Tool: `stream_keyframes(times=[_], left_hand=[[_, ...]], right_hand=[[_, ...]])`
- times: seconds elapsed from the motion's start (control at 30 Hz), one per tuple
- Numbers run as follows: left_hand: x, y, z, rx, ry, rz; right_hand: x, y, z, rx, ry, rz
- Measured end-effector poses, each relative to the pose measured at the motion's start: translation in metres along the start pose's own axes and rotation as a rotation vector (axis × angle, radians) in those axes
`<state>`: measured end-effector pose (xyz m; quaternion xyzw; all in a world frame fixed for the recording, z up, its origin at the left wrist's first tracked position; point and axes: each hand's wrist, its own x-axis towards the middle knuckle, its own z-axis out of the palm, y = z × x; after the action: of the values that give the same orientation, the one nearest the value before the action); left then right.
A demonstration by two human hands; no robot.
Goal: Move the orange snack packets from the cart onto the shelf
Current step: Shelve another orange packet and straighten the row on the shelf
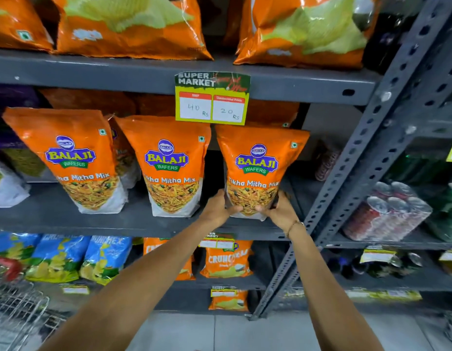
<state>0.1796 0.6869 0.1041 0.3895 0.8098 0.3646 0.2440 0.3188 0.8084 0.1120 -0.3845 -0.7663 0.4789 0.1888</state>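
Note:
Both my hands grip one orange snack packet by its bottom corners; it stands upright at the right end of the grey middle shelf. My left hand holds the lower left corner, my right hand the lower right. Two matching orange packets stand upright to its left on the same shelf, with more orange packets behind them. The wire cart shows at the bottom left corner; I cannot tell what it holds.
A price tag hangs from the upper shelf edge just above the held packet. Large orange bags fill the top shelf. Blue and orange bags sit below. A slotted grey upright borders the right; wrapped cans lie beyond.

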Motion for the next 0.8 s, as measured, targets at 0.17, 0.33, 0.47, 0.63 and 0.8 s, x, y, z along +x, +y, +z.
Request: stream_keyframes(times=[0.17, 0.33, 0.47, 0.63, 0.8], left_hand=[[-0.004, 0.000, 0.004, -0.057, 0.047, 0.034], [-0.003, -0.005, 0.002, -0.091, 0.041, 0.021], [-0.003, -0.008, 0.003, -0.074, 0.039, 0.031], [-0.017, -0.018, -0.011, 0.090, 0.106, 0.102], [-0.061, -0.058, -0.082, -0.080, 0.033, 0.082]], right_hand=[[0.000, -0.005, -0.004, -0.031, -0.017, 0.020], [-0.001, -0.004, -0.002, -0.010, -0.020, 0.016], [0.001, 0.000, 0.001, -0.014, -0.017, 0.058], [-0.005, -0.005, 0.010, -0.282, 0.017, 0.216], [-0.023, -0.067, 0.074, -0.623, -0.310, 0.077]])
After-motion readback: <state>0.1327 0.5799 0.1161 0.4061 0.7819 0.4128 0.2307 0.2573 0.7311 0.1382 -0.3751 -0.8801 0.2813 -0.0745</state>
